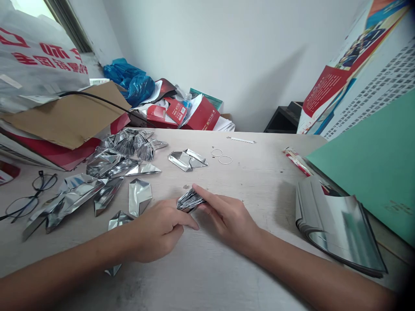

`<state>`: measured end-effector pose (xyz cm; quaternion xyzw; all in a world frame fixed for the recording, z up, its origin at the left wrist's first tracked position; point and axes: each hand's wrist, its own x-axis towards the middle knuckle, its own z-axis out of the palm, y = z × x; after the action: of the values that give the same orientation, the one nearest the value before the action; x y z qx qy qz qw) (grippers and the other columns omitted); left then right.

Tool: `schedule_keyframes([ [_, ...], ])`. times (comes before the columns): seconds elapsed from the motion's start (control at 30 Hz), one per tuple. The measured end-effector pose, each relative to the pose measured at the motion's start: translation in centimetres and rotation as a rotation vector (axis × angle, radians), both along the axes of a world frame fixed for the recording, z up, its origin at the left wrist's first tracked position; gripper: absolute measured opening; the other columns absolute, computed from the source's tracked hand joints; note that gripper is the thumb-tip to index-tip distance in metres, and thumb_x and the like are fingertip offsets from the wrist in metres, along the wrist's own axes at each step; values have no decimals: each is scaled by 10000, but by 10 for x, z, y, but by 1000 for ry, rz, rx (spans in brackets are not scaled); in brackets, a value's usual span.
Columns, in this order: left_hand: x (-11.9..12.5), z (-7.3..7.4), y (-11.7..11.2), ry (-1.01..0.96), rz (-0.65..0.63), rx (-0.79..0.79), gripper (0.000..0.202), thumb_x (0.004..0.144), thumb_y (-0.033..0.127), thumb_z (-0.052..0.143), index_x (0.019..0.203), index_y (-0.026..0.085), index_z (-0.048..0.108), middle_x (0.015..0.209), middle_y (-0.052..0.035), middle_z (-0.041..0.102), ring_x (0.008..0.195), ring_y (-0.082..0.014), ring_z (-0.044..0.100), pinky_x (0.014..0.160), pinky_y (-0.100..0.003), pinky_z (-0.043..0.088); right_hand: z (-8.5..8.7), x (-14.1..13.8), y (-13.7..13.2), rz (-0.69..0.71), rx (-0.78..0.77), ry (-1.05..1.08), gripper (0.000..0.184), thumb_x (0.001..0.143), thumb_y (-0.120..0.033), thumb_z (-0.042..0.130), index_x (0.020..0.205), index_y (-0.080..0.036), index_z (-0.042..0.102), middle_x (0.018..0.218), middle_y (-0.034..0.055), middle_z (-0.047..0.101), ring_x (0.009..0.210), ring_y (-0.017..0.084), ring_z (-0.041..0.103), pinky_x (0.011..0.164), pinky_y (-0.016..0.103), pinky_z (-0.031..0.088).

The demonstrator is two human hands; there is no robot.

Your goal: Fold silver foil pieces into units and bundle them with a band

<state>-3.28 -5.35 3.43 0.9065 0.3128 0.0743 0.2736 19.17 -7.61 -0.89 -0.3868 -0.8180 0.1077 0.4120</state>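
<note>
A white wall (201, 56) rises behind the pale tabletop (259, 185), an open cardboard box (73, 114) crowding its left side. Over the middle, left hand (158, 231) and right hand (231, 216) grip a pleated silver foil bundle (189, 201) between their fingers (210, 197); beyond lie two thin rings (225, 163).

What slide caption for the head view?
Left hand and right hand hold a pleated foil piece at a pale table, other foil pieces left, silver sheets right.
</note>
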Motion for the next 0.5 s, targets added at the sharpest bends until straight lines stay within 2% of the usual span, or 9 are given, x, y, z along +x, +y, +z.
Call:
schedule_keyframes([
  [0.1, 3, 3, 0, -16, -25, -4, 484, 830, 31, 449, 1075, 273, 789, 885, -38, 740, 815, -218, 645, 746, -348, 457, -3, -2, -2, 100, -149, -24, 631, 1028, -216, 385, 1614, -337, 186, 976, 27, 716, 787, 97, 663, 704, 233, 593],
  [0.17, 4, 3, 0, -19, -30, -10, 494, 829, 27, 452, 1087, 280, 787, 855, -35, 737, 805, -218, 632, 736, -344, 443, -3, -3, -4, 151, -245, -47, 653, 1037, -247, 340, 1627, -365, 84, 966, 34, 682, 801, 109, 640, 741, 266, 607],
  [0.27, 5, 2, 0, -75, -30, -44, 467, 828, 10, 442, 1025, 257, 786, 876, -33, 740, 847, -210, 623, 763, -332, 441, 2, -3, -7, 174, -311, -87, 676, 1042, -299, 314, 1631, -354, -12, 1094, 76, 652, 934, 151, 631, 854, 349, 613],
  [0.37, 9, 3, 0, -164, -24, -105, 350, 832, 7, 424, 771, 181, 722, 781, -25, 694, 762, -168, 588, 705, -292, 419, 7, -3, -9, 198, -334, -118, 736, 1036, -358, 337, 1627, -323, -100, 1247, 114, 616, 1083, 204, 605, 957, 432, 580],
  [0.43, 11, 4, 0, -175, 14, -121, 298, 827, 32, 440, 632, 160, 626, 640, -8, 591, 657, -142, 522, 624, -275, 373, 9, -3, -9, 208, -351, -116, 751, 1032, -387, 346, 1624, -327, -113, 1196, 105, 640, 1054, 216, 609, 947, 460, 565],
  [0.5, 11, 6, 1, -160, 75, -100, 280, 813, 59, 466, 590, 163, 598, 563, 7, 502, 602, -132, 470, 581, -273, 336, 11, -1, -10, 194, -374, -48, 733, 1029, -397, 354, 1623, -360, -75, 1182, 86, 654, 1061, 216, 619, 961, 468, 544],
])
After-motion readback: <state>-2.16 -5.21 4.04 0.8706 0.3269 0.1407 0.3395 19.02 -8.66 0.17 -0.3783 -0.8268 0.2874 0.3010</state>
